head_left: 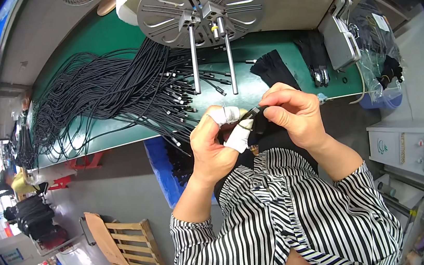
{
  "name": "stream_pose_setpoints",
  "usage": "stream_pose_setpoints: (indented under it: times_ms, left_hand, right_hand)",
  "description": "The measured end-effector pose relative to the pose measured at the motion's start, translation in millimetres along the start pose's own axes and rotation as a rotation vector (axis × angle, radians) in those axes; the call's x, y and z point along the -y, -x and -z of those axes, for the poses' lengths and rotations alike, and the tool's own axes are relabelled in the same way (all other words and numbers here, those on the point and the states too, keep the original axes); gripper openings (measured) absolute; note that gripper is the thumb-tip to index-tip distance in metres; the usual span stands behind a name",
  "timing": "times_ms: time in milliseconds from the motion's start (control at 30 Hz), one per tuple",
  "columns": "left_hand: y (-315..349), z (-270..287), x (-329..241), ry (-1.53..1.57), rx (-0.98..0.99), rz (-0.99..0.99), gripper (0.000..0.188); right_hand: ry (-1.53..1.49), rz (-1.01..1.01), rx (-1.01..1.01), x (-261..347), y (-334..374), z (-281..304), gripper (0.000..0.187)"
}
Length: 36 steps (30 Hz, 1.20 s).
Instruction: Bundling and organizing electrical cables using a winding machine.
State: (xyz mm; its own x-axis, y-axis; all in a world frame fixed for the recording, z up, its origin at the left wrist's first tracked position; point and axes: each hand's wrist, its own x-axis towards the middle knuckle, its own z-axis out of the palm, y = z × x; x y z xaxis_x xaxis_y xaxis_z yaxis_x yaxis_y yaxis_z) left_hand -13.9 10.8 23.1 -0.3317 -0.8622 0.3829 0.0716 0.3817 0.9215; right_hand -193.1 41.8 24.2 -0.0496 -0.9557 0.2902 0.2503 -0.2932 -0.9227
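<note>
hand inspection: small dark strip gripped between both hands, below the slotted metal disc

the left hand [212, 145], with white wraps [237, 139] on its thumb and forefinger, clamps a small dark strip [248, 115] between those two digits. the right hand [296, 115] pinches the strip's other end between thumb and forefinger. the hands are close together, and the strip spans the narrow gap between them. its exact make cannot be told at this size. both hands and strip are below the slotted metal disc [160, 18], nearer the wearer, whose striped shirt [279, 219] lies farther below it.

two metal rods [194, 61] project from the disc toward the hands. left of and below the disc, a large bundle of black cables [92, 94] with metal-tipped ends lies on the green table [112, 34]. right of and below the disc lies a bunch of black straps [274, 70]; farther right, a second dark bunch [313, 53] lies beside a grey metal bracket [339, 34]. a clear plastic bag [373, 35] is right of the bracket, farthest from the disc in that row. far below the disc, to the left, a wooden pallet [133, 246] is on the floor; below and far right is a white cabinet [407, 147].
</note>
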Motion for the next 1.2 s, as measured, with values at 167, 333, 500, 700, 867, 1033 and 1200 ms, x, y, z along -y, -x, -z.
stream_pose_setpoints:
  times_ms: [167,333,500,700,867,1033,1200]
  left_hand:
    - [-2.0,-1.9,-4.9,-0.296,0.065,-0.123,0.027]
    - [-17.6,6.0,-16.7,-0.282,0.242,-0.133,0.033]
    - [-33.4,18.0,-38.5,-0.451,0.273,-0.252,0.023]
    - [-82.2,37.8,-50.0,-0.785,0.242,-0.264,0.030]
    - [-111.8,48.5,2.7,-0.733,-0.078,-0.359,0.024]
    - [-95.3,59.9,70.6,-0.698,-0.282,-0.188,0.014]
    - [-64.1,77.2,116.3,-0.851,-0.211,-0.153,0.018]
  right_hand:
    - [0.099,-0.089,0.058,4.2,0.9,4.2,0.018]
    - [0.083,-0.209,0.025,3.5,-4.6,1.6,0.020]
    - [0.426,0.183,0.173,18.3,-18.2,11.7,0.018]
    - [0.794,0.562,-0.097,9.2,-60.6,3.4,0.015]
    - [0.770,0.311,-0.335,-30.6,-100.5,1.9,0.017]
    - [0.642,0.240,-0.412,-40.8,-104.5,2.9,0.025]
    - [0.667,0.185,-0.416,-46.2,-80.0,23.6,0.024]
